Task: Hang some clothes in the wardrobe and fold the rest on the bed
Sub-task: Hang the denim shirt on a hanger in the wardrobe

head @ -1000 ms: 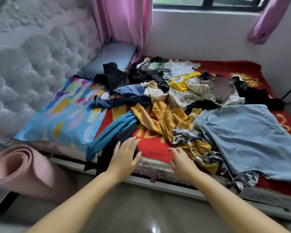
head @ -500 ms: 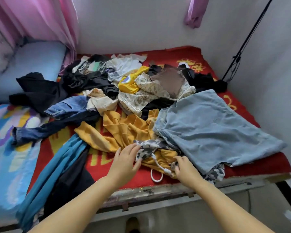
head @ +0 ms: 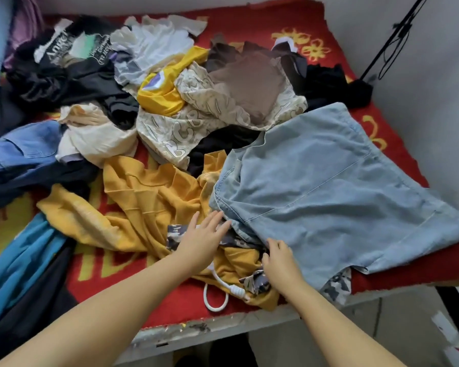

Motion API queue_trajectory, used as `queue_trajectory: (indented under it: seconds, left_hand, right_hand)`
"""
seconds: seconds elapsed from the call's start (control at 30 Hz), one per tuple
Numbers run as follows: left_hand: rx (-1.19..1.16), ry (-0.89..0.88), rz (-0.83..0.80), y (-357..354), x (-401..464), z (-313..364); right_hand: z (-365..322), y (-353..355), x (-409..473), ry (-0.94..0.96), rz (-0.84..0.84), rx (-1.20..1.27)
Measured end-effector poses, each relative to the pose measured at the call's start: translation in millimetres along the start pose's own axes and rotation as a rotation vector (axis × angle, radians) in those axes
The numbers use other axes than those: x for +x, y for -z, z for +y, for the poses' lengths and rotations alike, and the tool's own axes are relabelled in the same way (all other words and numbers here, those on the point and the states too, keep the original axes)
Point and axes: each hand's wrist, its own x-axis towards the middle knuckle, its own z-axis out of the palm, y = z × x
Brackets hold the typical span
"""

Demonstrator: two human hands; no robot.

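Observation:
A heap of clothes covers the bed, which has a red blanket [head: 398, 263]. A light blue denim garment [head: 329, 186] lies spread at the front right, over a mustard yellow garment [head: 149, 197] and a camouflage piece [head: 175, 234]. My left hand [head: 204, 239] lies flat on the camouflage piece with straight fingers, the tips touching the denim's left edge. My right hand [head: 281, 258] has its fingers curled round the denim's lower edge.
A white cord [head: 215, 295] loops near the bed's front edge. Teal cloth [head: 19, 260] hangs over the left front. Blue jeans [head: 19, 152], cream, brown [head: 252, 80] and black clothes [head: 64, 75] pile behind. A black stand [head: 392, 35] leans on the right wall.
The view has moved right and closer to the bed. Both hands slid forward from the mustard and camouflage pieces to the denim garment's edge, and my right hand curled onto it.

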Motion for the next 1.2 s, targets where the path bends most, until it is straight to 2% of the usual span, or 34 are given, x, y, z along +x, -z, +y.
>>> queue_trajectory:
  seconds: [0.17, 0.3, 0.5, 0.73, 0.9, 0.93, 1.0, 1.1, 1.2]
  left_hand:
    - [0.185, -0.051, -0.099, -17, 75, -8]
    - [0.122, -0.001, -0.097, -27, 114, -9]
    - [-0.002, -0.041, 0.035, -10, 115, -9]
    - [-0.496, 0.046, 0.377, 77, 93, 35]
    - [-0.923, 0.073, 0.586, 163, 45, 41]
    - [-0.977, 0.115, 0.623, 181, 29, 36]
    - [-1.091, 0.193, 0.671, 209, -3, 23]
    - [-1.24, 0.35, 0.738, 241, -62, -2]
    - [-1.383, 0.431, 0.803, 262, -121, -17]
  right_hand:
    - [16, -25, 49, -0.004, 0.077, -0.065]
    - [39, -41, 68, -0.008, 0.081, -0.102]
    - [49, -18, 72, -0.017, 0.24, 0.316]
    - [42, 85, 50, -0.069, 0.505, 0.519]
    - [2, 178, -1, 0.178, 0.718, 0.717]
    - [-11, 195, -15, 0.255, 0.708, 0.742]
    - [-41, 225, -41, 0.412, 0.563, 0.737]
    - [-89, 254, -79, 0.627, 0.283, 0.481]
    - [-135, 260, -111, 0.733, 0.215, 0.223]
